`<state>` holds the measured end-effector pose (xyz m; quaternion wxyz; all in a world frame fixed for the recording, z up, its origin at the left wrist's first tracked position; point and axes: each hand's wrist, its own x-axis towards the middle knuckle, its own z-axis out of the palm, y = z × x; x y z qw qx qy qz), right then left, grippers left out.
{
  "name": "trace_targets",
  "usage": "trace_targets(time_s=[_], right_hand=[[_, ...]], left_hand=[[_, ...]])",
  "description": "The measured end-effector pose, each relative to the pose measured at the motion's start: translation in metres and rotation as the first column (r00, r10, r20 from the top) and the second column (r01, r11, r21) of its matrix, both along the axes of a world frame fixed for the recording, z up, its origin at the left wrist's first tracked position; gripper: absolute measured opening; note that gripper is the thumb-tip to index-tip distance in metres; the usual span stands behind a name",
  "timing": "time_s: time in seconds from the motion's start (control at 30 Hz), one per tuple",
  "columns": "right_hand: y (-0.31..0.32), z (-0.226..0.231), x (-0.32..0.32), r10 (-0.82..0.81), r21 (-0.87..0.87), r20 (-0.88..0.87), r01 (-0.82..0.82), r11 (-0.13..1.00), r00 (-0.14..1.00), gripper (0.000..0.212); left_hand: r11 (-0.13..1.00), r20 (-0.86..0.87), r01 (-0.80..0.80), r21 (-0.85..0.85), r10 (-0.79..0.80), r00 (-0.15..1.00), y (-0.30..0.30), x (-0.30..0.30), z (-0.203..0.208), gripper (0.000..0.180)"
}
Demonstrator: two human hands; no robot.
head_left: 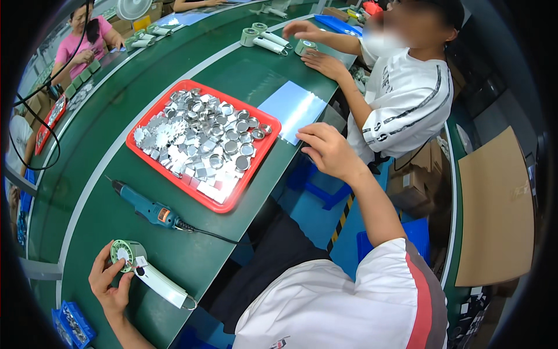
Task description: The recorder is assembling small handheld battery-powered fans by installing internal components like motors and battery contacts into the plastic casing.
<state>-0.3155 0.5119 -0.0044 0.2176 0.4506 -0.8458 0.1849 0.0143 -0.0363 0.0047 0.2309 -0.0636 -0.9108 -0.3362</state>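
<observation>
Your left hand [110, 282] pinches the round green head of a white-handled device [148, 270] lying near the table's front edge, below the teal electric screwdriver [148, 208]. Your right hand [328, 150] hovers loosely curled and empty beside the red tray [256, 160] of small metal parts. The device looks light, rigid, smooth plastic; grip the green rim or the handle.

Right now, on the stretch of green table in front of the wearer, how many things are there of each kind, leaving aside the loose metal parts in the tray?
Red tray of metal parts: 1
Teal power screwdriver: 1
Green-and-white handled device, touched by the left hand: 1
Pale blue sheet, near the right hand: 1
Total: 4
</observation>
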Motion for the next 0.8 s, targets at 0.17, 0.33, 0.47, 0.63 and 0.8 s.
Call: trace_targets(time_s=[0.17,0.33,0.47,0.63,0.8], right_hand=[[0.001,-0.001,-0.016,0.117,0.070,0.029,-0.119,0.990,0.993,0.040],[0.005,-0.008,-0.013,0.132,0.082,0.002,-0.132,0.988,0.991,0.036],[0.002,-0.009,-0.008,0.147,0.056,-0.099,-0.141,0.988,0.984,0.032],[-0.001,-0.009,-0.004,0.151,0.107,-0.213,-0.131,0.986,0.965,0.032],[-0.005,-0.008,0.002,0.141,0.107,-0.265,-0.117,0.987,0.954,0.036]], left_hand=[[1.000,-0.001,0.009,0.024,-0.009,1.000,-0.001,-0.001,-0.002,0.035],[0.999,0.059,0.022,0.046,-0.025,0.998,-0.008,0.005,-0.002,0.038],[0.999,0.068,0.016,0.042,-0.019,0.997,-0.010,0.007,-0.003,0.039],[0.999,0.067,0.016,0.044,-0.019,0.998,-0.009,0.005,-0.003,0.039],[0.998,0.054,0.024,0.049,-0.026,0.998,-0.009,0.004,-0.003,0.040]])
